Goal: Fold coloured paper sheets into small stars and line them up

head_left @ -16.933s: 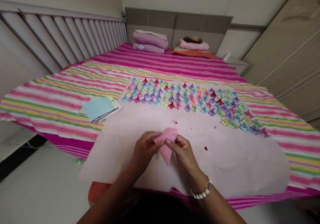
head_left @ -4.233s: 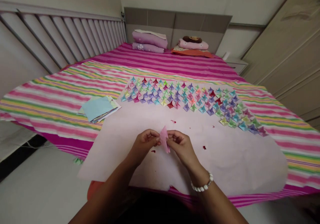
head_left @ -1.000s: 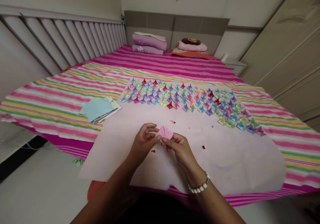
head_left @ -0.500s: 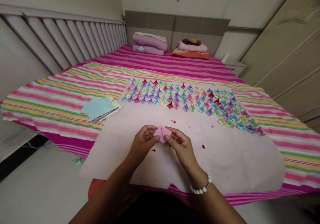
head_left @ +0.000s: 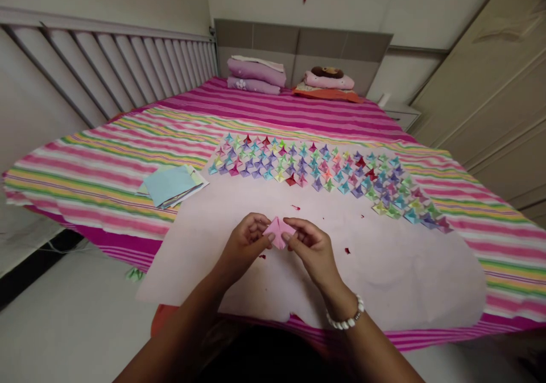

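Note:
A small pink folded paper, diamond-shaped with a crease down its middle, is held up between both hands. My left hand pinches its left corner, thumb on the near face. On the opposite corner, my right hand grips with thumb in front and fingers behind. Beneath them lies a large pale pink sheet. Along its far side, rows of small folded paper pieces in many colours are laid out. Tiny dark red scraps are scattered on the sheet near the hands.
A stack of paper sheets, light blue on top, lies to the left on the striped bed cover. Folded bedding sits by the headboard. A slatted rail runs along the left. A green folded piece is low at left.
The pink paper has shifted slightly right and its top crease now shows a little gap. My right hand has moved slightly right; both hands keep their hold.

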The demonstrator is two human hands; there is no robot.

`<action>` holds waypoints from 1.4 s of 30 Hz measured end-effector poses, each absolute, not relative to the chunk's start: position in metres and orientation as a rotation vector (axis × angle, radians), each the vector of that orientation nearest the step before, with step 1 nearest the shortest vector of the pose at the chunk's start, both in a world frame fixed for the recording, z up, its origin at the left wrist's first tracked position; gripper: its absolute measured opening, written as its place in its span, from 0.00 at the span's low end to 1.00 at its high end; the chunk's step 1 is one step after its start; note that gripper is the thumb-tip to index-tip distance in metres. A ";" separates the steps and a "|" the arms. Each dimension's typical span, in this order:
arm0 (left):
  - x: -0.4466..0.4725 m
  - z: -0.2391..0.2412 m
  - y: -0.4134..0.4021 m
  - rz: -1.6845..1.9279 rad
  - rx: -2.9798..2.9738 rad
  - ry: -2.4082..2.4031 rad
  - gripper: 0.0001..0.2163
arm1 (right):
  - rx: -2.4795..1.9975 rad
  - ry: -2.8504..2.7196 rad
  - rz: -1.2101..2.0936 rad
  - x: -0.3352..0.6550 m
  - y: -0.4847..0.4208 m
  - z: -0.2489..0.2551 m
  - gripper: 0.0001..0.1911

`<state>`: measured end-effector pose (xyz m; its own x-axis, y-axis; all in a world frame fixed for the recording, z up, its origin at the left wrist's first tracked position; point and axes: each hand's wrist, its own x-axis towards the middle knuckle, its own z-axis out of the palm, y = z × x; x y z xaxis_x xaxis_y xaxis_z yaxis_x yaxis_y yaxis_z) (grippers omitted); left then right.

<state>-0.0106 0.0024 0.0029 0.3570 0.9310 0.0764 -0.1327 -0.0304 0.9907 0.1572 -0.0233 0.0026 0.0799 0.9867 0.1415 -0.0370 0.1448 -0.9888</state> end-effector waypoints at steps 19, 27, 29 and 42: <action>-0.015 0.000 0.006 0.933 1.353 0.799 0.08 | -1.029 -1.078 1.325 0.160 -0.020 -0.001 0.11; -0.013 -0.001 0.003 0.915 1.229 0.844 0.08 | -0.986 -1.101 1.345 0.161 -0.019 -0.004 0.05; -0.013 -0.001 0.002 0.926 1.199 0.878 0.08 | -0.964 -1.110 1.340 0.162 -0.019 -0.005 0.04; -0.010 0.012 0.000 0.902 1.165 0.980 0.09 | -0.897 -1.168 1.295 0.165 -0.019 -0.008 0.07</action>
<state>-0.0101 -0.0005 0.0123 0.3215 0.9364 -0.1408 -0.0631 0.1695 0.9835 0.1651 -0.0189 -0.0084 -0.0916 0.9868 0.1336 -0.2347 0.1090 -0.9659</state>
